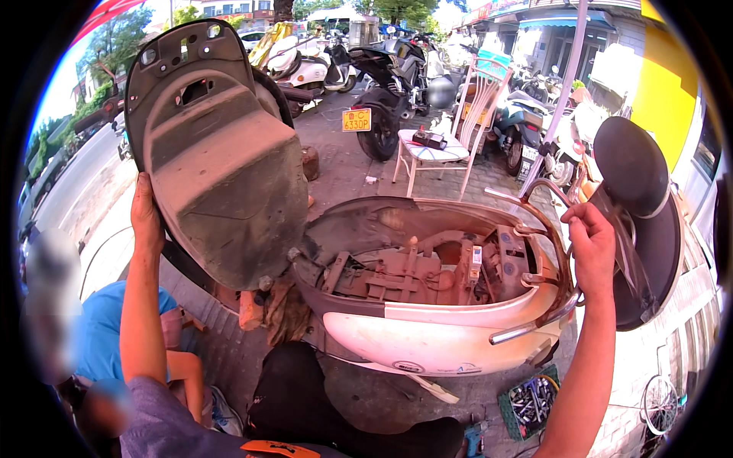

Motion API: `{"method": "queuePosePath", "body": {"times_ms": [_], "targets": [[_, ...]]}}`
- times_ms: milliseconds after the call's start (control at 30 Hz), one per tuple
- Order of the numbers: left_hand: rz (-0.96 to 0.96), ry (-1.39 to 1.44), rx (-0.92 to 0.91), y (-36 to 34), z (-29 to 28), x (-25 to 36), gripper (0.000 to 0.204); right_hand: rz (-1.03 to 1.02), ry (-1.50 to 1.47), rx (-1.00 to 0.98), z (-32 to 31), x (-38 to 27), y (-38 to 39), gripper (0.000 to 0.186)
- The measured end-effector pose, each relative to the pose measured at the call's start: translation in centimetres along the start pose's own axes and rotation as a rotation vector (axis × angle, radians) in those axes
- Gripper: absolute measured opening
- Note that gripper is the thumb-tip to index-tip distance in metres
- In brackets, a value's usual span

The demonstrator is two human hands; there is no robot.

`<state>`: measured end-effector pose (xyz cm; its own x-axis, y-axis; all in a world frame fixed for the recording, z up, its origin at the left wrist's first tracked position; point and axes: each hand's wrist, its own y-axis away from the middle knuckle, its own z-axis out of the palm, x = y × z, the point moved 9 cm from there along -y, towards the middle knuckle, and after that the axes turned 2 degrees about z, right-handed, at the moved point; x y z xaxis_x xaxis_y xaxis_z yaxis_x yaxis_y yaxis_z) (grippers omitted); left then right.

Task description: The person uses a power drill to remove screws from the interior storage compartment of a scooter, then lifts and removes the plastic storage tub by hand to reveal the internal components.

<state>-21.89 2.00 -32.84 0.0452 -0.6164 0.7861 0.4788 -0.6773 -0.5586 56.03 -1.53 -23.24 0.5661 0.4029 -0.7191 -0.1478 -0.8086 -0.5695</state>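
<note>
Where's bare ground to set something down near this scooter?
Bare paving lies between the raised seat and the white chair. More lies below the scooter body, left of the green tool tray. Crowded: the open compartment, and lower left where a person crouches.

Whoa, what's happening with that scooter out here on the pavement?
A person has a cream scooter opened up on the pavement. Their left hand holds the raised seat by its edge, its underside facing them. Their right hand grips the rear grab rail. The bay under the seat lies bare, frame and wiring showing. A green tray of tools sits on the ground nearby.
</note>
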Motion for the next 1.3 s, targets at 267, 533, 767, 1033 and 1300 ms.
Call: {"method": "queuePosePath", "body": {"times_ms": [267,533,767,1033,1300], "targets": [[-0.004,0.005,0.004,0.4,0.7,0.4,0.060,0.002,0.009,-0.023,-0.2,0.4,0.0,0.014],[-0.013,0.040,-0.007,0.5,1.2,0.4,0.061,-0.016,0.015,-0.013,-0.4,0.1,0.1,0.013],[-0.043,0.074,-0.009,-0.5,-0.1,-0.4,0.063,-0.022,0.045,-0.012,-0.2,0.1,0.0,0.013],[-0.076,0.106,-0.005,-0.2,0.2,-0.8,0.065,-0.018,0.021,-0.018,-0.3,0.8,-0.2,0.013],[-0.104,0.090,0.055,-0.2,-0.3,-1.1,0.066,-0.031,0.019,-0.027,-0.2,1.2,-0.4,0.014]]}}
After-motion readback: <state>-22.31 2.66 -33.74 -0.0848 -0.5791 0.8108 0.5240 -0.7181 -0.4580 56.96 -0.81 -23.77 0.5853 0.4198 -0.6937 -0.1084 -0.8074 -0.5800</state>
